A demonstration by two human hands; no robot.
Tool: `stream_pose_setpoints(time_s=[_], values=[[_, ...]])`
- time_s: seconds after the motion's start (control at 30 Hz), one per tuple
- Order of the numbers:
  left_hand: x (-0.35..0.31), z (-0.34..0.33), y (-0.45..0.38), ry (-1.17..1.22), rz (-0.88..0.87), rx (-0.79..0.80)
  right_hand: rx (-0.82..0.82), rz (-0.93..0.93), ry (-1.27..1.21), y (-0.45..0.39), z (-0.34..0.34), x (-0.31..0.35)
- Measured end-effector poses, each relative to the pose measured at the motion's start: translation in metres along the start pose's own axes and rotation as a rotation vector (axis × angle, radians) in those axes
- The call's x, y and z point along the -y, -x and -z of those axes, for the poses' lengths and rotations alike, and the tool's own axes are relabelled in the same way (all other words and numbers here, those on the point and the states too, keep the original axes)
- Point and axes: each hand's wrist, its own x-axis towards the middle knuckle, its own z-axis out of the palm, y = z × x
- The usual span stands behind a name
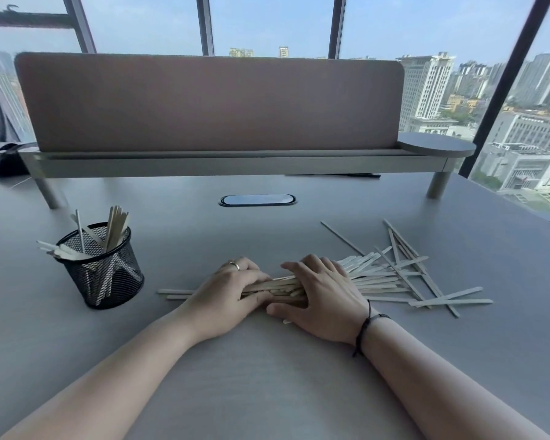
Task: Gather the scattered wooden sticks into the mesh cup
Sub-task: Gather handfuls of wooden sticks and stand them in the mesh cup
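A black mesh cup [104,271] stands at the left of the grey table [267,376] with several wooden sticks leaning in it. A bundle of wooden sticks [280,285] lies flat between my hands. My left hand [227,292] curls its fingers over the bundle's left part. My right hand [323,296] presses over its right part, thumb under the near side. More scattered sticks [404,274] spread out to the right of my right hand, crossing one another. Two stick ends [175,293] poke out left of my left hand.
A raised shelf with a brown divider panel [210,103] runs across the back of the table. A dark oval cable port [257,200] sits in the table's middle. A black bag [8,163] lies at the far left. Windows stand behind.
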Motion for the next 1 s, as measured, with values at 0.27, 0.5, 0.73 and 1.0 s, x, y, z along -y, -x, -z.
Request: stream_pose_setpoints(time_s=[0.27, 0.5, 0.73, 1.0], values=[[-0.006, -0.003, 0.001, -0.169, -0.076, -0.048, -0.031, 0.006, -0.057, 0.0, 0.002, -0.001], [-0.015, 0.003, 0.004, -0.509, -0.144, -0.184, -0.065, -0.033, -0.155, 0.001, 0.009, -0.005], [-0.02, 0.013, 0.005, -0.726, -0.144, -0.197, -0.072, -0.019, -0.167, -0.001, 0.006, -0.006], [-0.024, 0.008, 0.004, -0.753, -0.049, -0.128, -0.103, 0.023, -0.159, -0.005, -0.005, -0.007]])
